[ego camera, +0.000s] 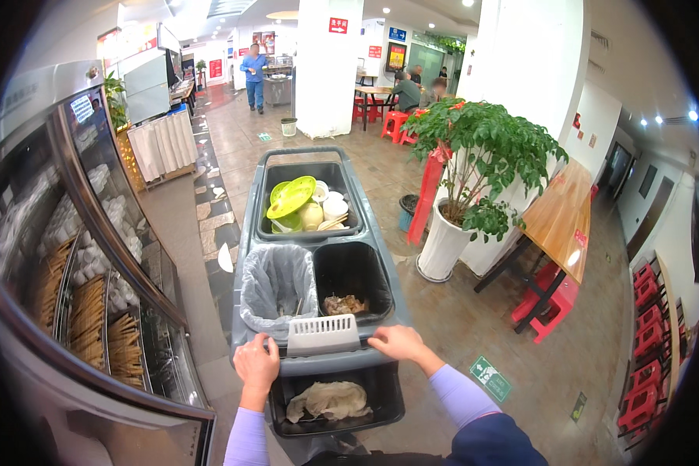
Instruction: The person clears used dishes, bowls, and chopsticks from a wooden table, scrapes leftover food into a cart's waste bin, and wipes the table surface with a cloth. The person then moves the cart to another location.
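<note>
A grey plastic bussing cart (pixel 320 366) stands right before me. My left hand (pixel 257 362) grips its near edge at the left, and my right hand (pixel 397 343) rests curled on the same edge at the right, with a white slotted plastic piece (pixel 322 334) between them. The far tub holds yellow-green plastic dishes (pixel 292 197) and white bowls (pixel 335 208). Nearer are a bin with a clear plastic liner (pixel 278 279) and a black bin (pixel 349 274) with food waste (pixel 343 304). A black tray (pixel 338 430) below the edge holds a crumpled cloth (pixel 333 401).
A glass-doored cabinet (pixel 87 233) with chopsticks and cups stands close at left. At right are a potted plant (pixel 445 244), a wooden table (pixel 559 215) and red stools (pixel 547 297). A person in blue (pixel 254 76) is ahead; seated people are at the far right of a pillar (pixel 326 76).
</note>
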The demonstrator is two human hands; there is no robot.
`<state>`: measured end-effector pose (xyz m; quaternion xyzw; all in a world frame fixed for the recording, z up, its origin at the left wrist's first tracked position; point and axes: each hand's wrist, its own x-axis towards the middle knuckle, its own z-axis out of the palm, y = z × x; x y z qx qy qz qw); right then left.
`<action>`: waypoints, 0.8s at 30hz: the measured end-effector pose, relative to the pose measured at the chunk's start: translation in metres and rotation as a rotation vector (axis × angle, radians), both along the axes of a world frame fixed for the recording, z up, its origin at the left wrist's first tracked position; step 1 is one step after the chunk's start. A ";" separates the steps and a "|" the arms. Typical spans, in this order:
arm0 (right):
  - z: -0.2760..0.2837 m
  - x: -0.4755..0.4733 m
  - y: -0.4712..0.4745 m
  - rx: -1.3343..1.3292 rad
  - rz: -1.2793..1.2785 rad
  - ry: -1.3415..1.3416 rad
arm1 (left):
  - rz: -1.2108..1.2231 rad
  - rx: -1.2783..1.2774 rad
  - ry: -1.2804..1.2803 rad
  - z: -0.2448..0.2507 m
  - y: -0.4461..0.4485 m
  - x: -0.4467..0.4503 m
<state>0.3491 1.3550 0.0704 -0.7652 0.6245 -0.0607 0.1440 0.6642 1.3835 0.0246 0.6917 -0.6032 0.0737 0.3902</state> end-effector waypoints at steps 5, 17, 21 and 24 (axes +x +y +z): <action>0.006 0.000 -0.090 -0.003 -0.017 0.011 | -0.061 -0.069 -0.059 0.010 -0.091 0.002; 0.037 0.006 -0.288 -0.023 -0.036 -0.026 | -0.080 -0.021 -0.026 0.037 -0.308 0.007; 0.043 0.007 -0.356 -0.080 -0.063 -0.020 | -0.075 -0.006 -0.007 0.044 -0.381 0.007; 0.049 0.010 -0.402 -0.078 -0.113 -0.003 | -0.078 0.025 0.005 0.051 -0.431 0.005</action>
